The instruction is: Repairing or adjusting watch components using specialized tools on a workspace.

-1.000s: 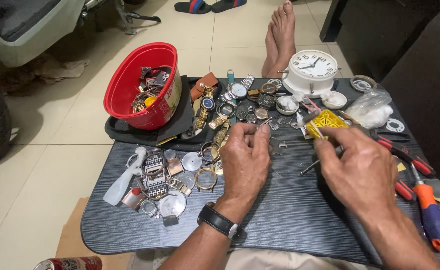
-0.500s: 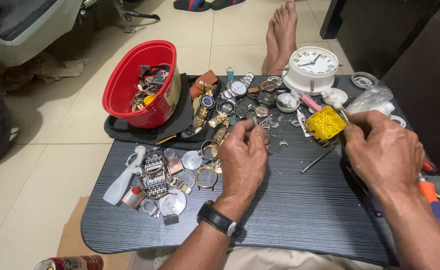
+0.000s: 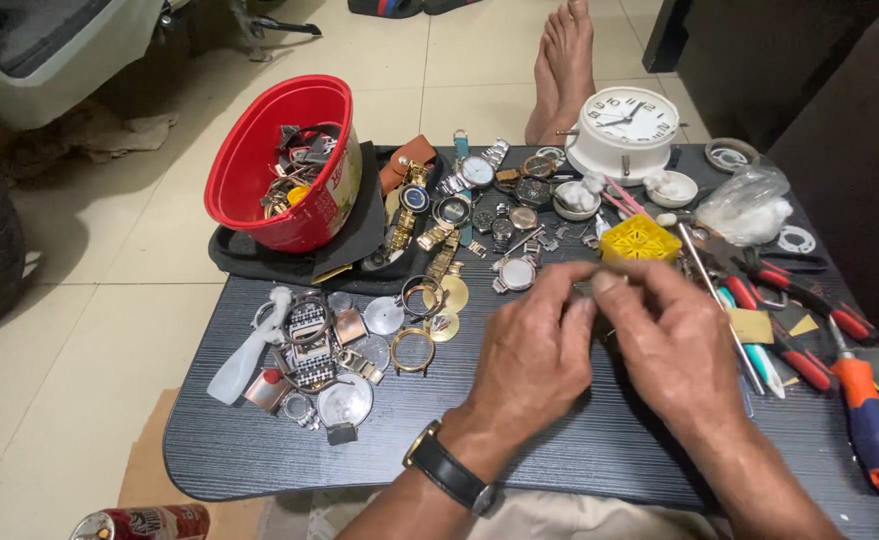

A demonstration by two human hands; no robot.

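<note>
Right hand [image 3: 675,340] had moved in from frame right to meet left hand [image 3: 540,350] at centre. Fingertips of both pinched together over dark table [image 3: 260,450], just below yellow box [image 3: 640,240]; held part too small to identify. Both hands equally near.

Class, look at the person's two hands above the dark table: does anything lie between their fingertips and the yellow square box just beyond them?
Nothing visible does. The left hand and right hand meet fingertip to fingertip just short of the yellow box, with only bare table in between.
</note>
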